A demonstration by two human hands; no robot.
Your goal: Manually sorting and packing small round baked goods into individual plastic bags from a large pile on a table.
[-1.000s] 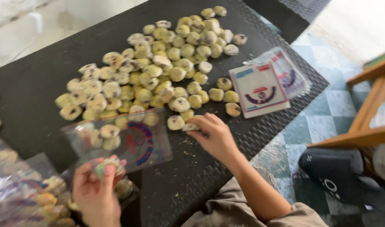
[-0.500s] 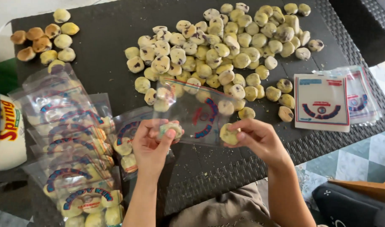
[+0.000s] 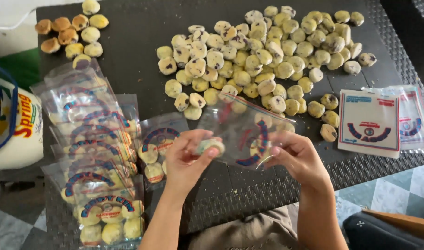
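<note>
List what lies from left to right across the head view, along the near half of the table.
White container → row of filled cookie bags → left hand holding a cookie → clear bag → right hand → stack of flat empty bags.

Pale, dark-speckled cookies (image 3: 267, 51); seemingly clear bag (image 3: 242, 132)
</note>
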